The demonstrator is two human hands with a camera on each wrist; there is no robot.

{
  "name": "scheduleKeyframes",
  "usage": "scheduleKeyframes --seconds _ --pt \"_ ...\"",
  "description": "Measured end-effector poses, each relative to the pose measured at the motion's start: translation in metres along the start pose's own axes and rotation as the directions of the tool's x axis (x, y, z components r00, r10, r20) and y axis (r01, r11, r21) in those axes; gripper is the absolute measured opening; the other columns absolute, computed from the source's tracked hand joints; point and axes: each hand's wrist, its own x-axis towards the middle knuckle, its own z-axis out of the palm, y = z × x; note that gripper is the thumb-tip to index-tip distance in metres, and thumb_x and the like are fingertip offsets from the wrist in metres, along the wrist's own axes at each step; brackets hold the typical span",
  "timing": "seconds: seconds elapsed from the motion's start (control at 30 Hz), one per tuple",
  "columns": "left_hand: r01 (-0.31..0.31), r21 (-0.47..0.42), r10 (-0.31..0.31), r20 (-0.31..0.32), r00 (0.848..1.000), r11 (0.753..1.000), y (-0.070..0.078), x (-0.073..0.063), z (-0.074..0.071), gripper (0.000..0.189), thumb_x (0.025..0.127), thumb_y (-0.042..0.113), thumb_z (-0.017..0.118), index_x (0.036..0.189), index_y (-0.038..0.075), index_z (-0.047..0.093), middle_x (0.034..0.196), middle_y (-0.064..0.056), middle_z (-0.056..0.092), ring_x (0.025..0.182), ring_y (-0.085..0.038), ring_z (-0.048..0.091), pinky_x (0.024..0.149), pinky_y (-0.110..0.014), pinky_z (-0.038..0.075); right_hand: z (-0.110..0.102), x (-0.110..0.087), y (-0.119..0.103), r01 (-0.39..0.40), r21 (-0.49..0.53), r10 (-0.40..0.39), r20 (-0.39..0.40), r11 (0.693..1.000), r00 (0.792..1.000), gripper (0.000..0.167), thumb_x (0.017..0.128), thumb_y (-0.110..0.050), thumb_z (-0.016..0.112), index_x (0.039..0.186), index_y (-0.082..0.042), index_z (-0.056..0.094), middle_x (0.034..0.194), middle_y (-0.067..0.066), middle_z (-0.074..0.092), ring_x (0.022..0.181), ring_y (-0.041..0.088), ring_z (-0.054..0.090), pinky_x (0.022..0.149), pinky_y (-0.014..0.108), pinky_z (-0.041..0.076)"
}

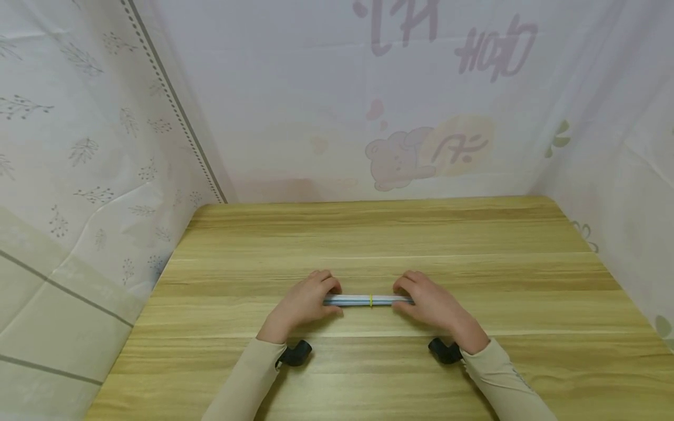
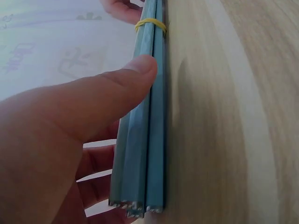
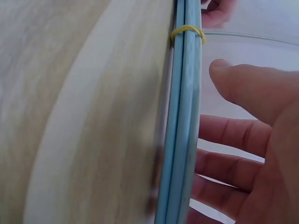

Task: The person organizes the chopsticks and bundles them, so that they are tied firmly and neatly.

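Observation:
A bundle of slim light-blue sticks [image 1: 351, 300] lies crosswise on the wooden table, bound near its middle by a yellow rubber band [image 1: 371, 301]. My left hand [image 1: 307, 301] holds the left part. In the left wrist view its thumb lies on the sticks [image 2: 135, 154], with the fingers behind them. At the other end is my right hand [image 1: 433, 301]. The right wrist view has its thumb [image 3: 233, 77] apart from the bundle and its fingers [image 3: 229, 170] loosely extended at the bundle's far side; whether they touch it is hidden.
The wooden tabletop [image 1: 368, 240] runs back to a printed cloth [image 1: 284, 117], and more patterned cloth [image 1: 100, 146] hangs at the left. Dark wrist devices [image 1: 296, 353] sit by both sleeves, close above the table.

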Motion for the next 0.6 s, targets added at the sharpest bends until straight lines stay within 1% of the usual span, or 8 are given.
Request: scheduleKeyframes --seconds 0.17,0.33,0.43,0.5,0.6 --pt "0.025 -0.018 -0.025 -0.003 1.000 1.000 -0.003 -0.003 -0.005 0.045 0.076 0.045 0.076 0.104 0.012 0.064 0.101 0.001 0.057 0.089 -0.013 0.050 0.080 -0.031 0.047 -0.005 -0.004 0.004 -0.051 0.035 0.051 0.001 0.998 0.999 0.038 0.087 -0.035 0.068 0.112 -0.007 0.063 0.114 0.009 0.061 0.107 0.026 0.058 0.090 0.042 0.049" --pt "0.061 -0.034 -0.062 -0.015 0.998 0.998 -0.006 -0.005 -0.012 0.049 0.080 0.045 0.072 0.109 0.007 0.062 0.102 -0.002 0.057 0.091 -0.016 0.050 0.083 -0.033 0.047 -0.008 -0.006 0.010 -0.054 0.020 0.055 -0.041 0.998 0.998 0.042 0.087 -0.036 0.068 0.115 -0.005 0.063 0.118 0.013 0.062 0.112 0.031 0.057 0.093 0.046 0.047" --pt "0.081 -0.023 -0.081 -0.024 0.996 0.996 -0.009 -0.006 -0.016 0.051 0.084 0.045 0.069 0.114 0.005 0.061 0.109 -0.004 0.059 0.099 -0.020 0.053 0.088 -0.035 0.047 -0.012 -0.007 0.011 -0.056 0.007 0.056 -0.073 0.998 0.996 0.045 0.087 -0.036 0.069 0.118 -0.003 0.062 0.121 0.016 0.061 0.115 0.035 0.055 0.095 0.048 0.046" --pt "0.094 0.007 -0.094 -0.023 0.995 0.996 -0.010 -0.007 -0.018 0.053 0.086 0.046 0.065 0.120 0.005 0.059 0.118 -0.006 0.060 0.109 -0.023 0.054 0.094 -0.037 0.046 -0.014 -0.008 0.012 -0.058 -0.011 0.057 -0.089 0.998 0.994 0.048 0.087 -0.036 0.069 0.120 -0.003 0.061 0.124 0.018 0.059 0.117 0.036 0.053 0.096 0.050 0.045" --pt "0.104 0.041 -0.103 -0.025 0.994 0.994 -0.012 -0.008 -0.022 0.059 0.089 0.047 0.060 0.129 0.004 0.055 0.133 -0.011 0.055 0.123 -0.028 0.050 0.101 -0.041 0.042 -0.018 -0.009 0.013 -0.057 -0.040 0.052 -0.103 0.998 0.993 0.053 0.087 -0.036 0.068 0.126 -0.001 0.059 0.128 0.020 0.056 0.121 0.039 0.050 0.098 0.051 0.042"
